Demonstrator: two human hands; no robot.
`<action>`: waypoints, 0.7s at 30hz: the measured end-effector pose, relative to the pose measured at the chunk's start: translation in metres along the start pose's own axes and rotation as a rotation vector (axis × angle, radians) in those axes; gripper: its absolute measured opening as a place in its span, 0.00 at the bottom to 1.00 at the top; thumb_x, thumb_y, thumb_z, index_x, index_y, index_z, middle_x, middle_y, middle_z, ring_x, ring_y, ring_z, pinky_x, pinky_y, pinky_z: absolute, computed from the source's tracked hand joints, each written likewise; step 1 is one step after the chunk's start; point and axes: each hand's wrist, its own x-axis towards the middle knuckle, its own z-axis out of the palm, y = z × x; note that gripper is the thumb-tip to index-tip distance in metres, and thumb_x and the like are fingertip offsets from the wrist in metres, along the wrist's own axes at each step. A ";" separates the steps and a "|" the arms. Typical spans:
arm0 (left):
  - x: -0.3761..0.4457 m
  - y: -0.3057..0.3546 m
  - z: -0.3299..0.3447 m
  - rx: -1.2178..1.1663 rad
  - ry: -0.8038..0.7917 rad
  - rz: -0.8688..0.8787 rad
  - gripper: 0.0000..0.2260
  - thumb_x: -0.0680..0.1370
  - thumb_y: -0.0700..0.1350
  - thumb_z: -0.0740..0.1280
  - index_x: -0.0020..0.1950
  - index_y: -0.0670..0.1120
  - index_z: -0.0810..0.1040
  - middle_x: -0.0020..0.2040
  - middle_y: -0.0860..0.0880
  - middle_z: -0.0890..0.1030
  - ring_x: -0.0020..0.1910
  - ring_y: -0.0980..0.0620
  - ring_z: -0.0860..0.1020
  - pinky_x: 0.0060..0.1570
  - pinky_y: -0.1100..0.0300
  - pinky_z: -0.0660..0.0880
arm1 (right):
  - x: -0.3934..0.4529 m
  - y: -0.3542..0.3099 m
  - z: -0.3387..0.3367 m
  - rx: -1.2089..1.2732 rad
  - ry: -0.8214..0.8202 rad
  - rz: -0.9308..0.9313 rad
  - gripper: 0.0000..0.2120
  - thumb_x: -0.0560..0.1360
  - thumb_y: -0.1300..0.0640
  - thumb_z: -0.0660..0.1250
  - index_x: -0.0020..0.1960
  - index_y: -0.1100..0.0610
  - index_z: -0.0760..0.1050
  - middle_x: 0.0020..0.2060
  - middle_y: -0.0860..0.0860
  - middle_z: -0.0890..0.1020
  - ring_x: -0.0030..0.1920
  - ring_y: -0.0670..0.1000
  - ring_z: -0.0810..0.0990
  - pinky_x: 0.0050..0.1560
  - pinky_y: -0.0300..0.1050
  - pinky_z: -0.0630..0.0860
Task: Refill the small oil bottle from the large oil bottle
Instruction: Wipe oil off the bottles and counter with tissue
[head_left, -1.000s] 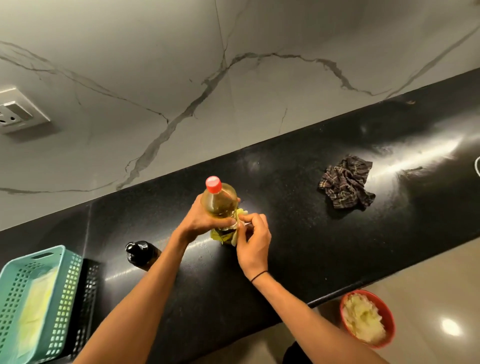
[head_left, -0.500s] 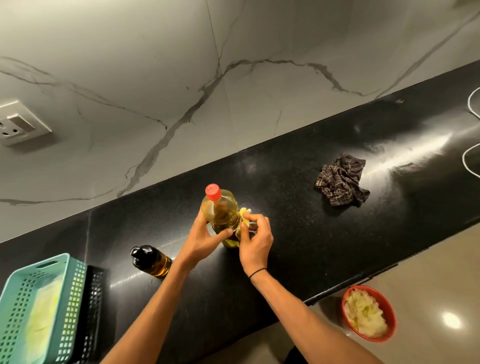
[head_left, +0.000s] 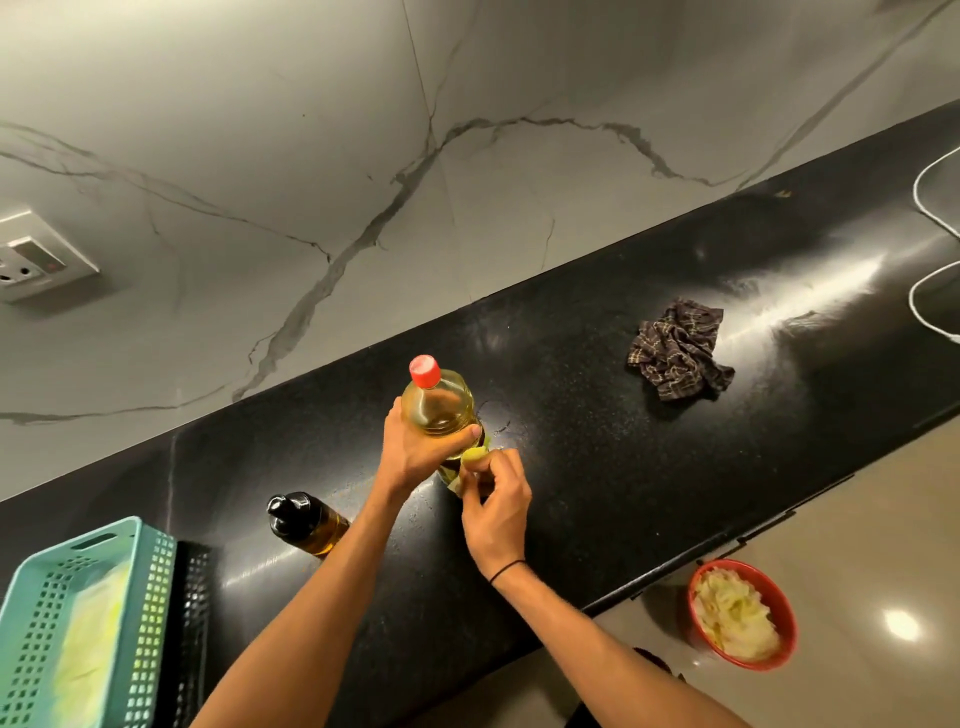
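I am early in this job, by my reckoning: nothing has been poured. My left hand (head_left: 415, 452) is wrapped round the shoulder of the large clear plastic oil bottle (head_left: 441, 415), thumb across its near face, keeping it upright on the black speckled stone counter (head_left: 597, 467) about midway along it. Its red screw cap (head_left: 425, 371) is on, so the big bottle is not yet opened. My right hand (head_left: 496, 509) sits just right of and lower on that bottle, its fingertips pinched on a small yellow-green bit of label or wrapper (head_left: 474, 457) at the bottle's side; exactly what that scrap is, I cannot tell. The small dark-capped glass oil bottle (head_left: 306, 522) stands nearer the left, apart from both hands, its black cap in place and a band of amber oil showing low in it. So what remains is nearly everything: free the scrap, unscrew the red cap, open the small bottle, tip and pour, then close both. A crumpled dark checked cloth (head_left: 675, 353) lies well to the right, handy for drips.
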 end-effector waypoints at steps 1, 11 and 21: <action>-0.002 0.001 0.004 -0.022 0.037 -0.008 0.29 0.63 0.59 0.84 0.58 0.47 0.83 0.52 0.47 0.86 0.53 0.49 0.86 0.57 0.44 0.85 | -0.002 -0.001 0.001 -0.011 -0.011 -0.052 0.06 0.76 0.64 0.70 0.48 0.54 0.77 0.49 0.46 0.77 0.48 0.45 0.78 0.49 0.43 0.79; -0.020 0.032 0.020 -0.142 0.420 -0.107 0.21 0.66 0.57 0.86 0.52 0.52 0.83 0.45 0.55 0.86 0.48 0.56 0.86 0.58 0.49 0.85 | 0.008 0.008 -0.008 -0.175 -0.058 -0.411 0.06 0.77 0.66 0.71 0.54 0.63 0.80 0.54 0.57 0.80 0.51 0.55 0.82 0.51 0.47 0.81; -0.028 0.040 -0.019 -0.232 0.546 -0.166 0.16 0.65 0.59 0.84 0.43 0.59 0.81 0.40 0.57 0.85 0.46 0.55 0.86 0.59 0.43 0.84 | 0.009 -0.052 0.004 0.198 0.089 -0.065 0.02 0.79 0.62 0.72 0.51 0.60 0.81 0.47 0.49 0.80 0.49 0.44 0.80 0.47 0.37 0.78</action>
